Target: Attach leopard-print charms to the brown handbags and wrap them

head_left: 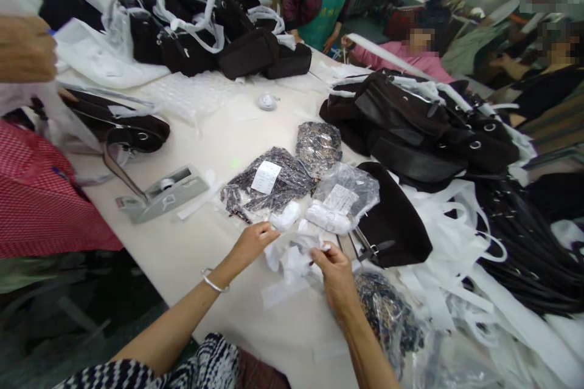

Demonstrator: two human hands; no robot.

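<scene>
Over the near part of the white table (214,292), a thin, crumpled white sheet (292,262) hangs between my hands; I cannot tell if it is paper or plastic. My left hand (250,247), a silver bangle at its wrist, pinches the sheet's left edge. Thumb and fingers of my right hand (336,276) are closed on its right side. Just beyond lie a clear bag of dark patterned material with a white label (266,177) and a greyish labelled plastic packet (349,191). A dark brown handbag (395,219) lies right of my hands.
Dark handbags with wrapped handles pile up at the back left (196,42) and on the right (410,127). A grey tape dispenser (164,194) stands near the left edge. White strips (449,243) and black straps (524,243) cover the right side. Co-workers stand around the table.
</scene>
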